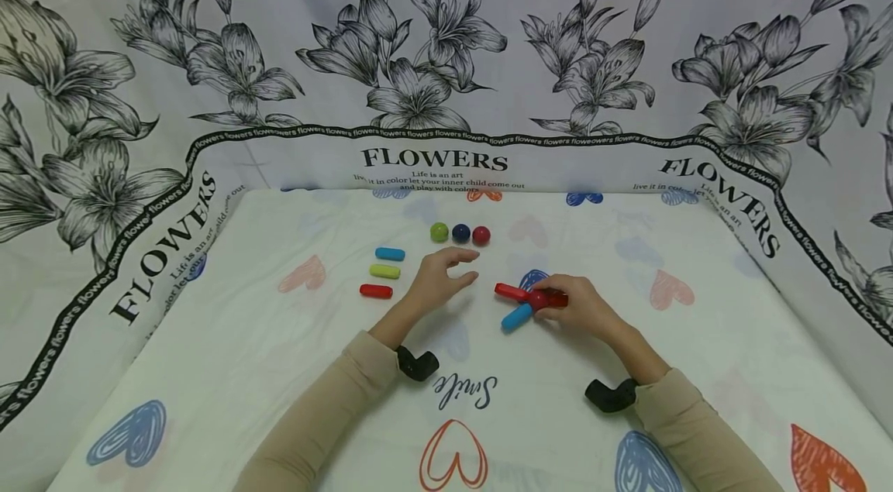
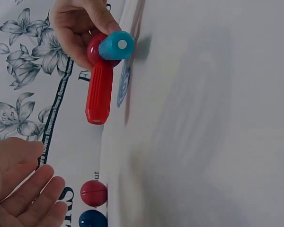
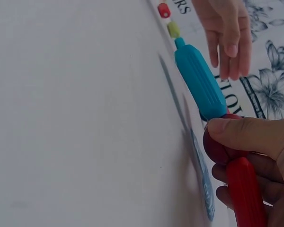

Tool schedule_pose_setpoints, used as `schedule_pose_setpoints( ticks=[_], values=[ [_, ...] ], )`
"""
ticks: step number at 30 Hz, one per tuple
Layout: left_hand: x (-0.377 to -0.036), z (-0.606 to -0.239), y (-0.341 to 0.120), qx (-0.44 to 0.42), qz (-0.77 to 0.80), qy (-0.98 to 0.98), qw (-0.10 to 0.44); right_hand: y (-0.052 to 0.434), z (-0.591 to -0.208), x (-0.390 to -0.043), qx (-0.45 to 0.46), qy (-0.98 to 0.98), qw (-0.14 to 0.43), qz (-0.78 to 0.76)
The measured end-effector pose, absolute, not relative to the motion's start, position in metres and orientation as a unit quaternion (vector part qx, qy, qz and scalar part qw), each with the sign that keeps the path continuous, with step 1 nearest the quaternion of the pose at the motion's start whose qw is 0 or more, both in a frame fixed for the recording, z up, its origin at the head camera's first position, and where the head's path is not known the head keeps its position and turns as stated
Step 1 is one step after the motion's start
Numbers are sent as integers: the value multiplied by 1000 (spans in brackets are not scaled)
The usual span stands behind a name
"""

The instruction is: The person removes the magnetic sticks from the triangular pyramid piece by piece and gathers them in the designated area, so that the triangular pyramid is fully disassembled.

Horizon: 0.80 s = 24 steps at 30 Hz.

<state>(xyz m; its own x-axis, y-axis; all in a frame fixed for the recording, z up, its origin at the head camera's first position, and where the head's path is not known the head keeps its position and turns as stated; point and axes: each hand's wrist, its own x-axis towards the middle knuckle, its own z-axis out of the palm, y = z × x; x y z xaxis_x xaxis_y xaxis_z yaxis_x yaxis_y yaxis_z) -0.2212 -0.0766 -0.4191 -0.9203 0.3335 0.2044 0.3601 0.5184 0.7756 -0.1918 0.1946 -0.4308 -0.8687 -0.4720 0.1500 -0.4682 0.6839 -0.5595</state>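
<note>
So far my right hand point(image 1: 582, 307) grips a red ball point(image 1: 539, 299) with a red stick point(image 1: 512, 291) and blue stick point(image 1: 517, 317) stuck on, my left hand point(image 1: 439, 280) hovers loose and empty, and three balls point(image 1: 460, 233) plus three sticks point(image 1: 384, 272) sit unused.

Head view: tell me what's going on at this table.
A person is working with magnetic-looking sticks and balls on a heart-print cloth. The right hand grips a red ball with red sticks and a blue stick joined to it. The left hand hovers open, holding nothing. Three loose sticks lie to its left; three balls sit in a row beyond it.
</note>
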Motion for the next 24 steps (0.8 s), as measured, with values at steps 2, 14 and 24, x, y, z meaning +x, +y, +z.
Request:
schedule_pose_setpoints(
  ticks=[2, 14, 24],
  values=[
    [-217, -420, -76, -213, -445, -870, -6, 194, -430, -191, -254, 918, 9, -305],
    [-199, -421, -74, -262, -417, -867, -74, 184, -427, -186, -277, 905, 25, -322],
    [-192, -429, -70, -305, -402, -861, -58, 176, -425, -179, -292, 898, 27, -328]
  ],
)
